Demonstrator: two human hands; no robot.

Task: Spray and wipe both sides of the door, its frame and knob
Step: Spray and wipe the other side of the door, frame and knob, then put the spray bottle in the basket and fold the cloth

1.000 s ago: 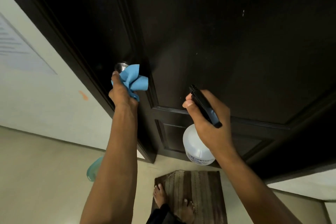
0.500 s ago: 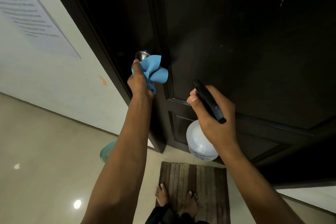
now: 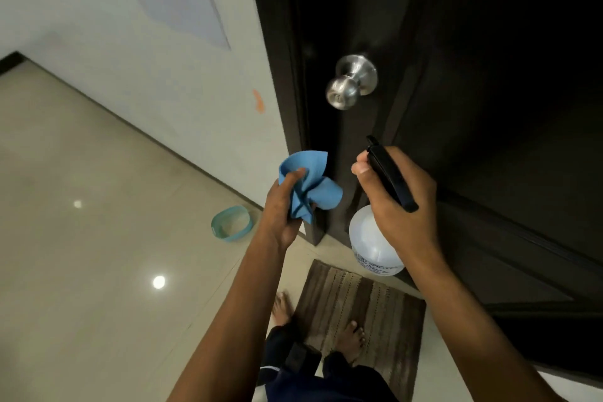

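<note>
Judging by the pose, the wiping is midway. The left hand (image 3: 280, 206) bunches one blue cloth (image 3: 308, 186) below the bare knob (image 3: 350, 81); the right hand (image 3: 401, 202) wraps one spray bottle (image 3: 372, 245), aimed at the shut door (image 3: 489, 75). Frame (image 3: 277, 75) and far side look left. One mat (image 3: 359, 307), one basin (image 3: 231, 223).

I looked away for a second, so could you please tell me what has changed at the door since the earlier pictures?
The left hand, gripping the blue cloth, has come off the door knob and dropped below it, leaving the knob bare. The view has also swung left, showing more floor. Unchanged: the right hand grips the spray bottle, nozzle toward the door, and the feet are by the mat.
</note>
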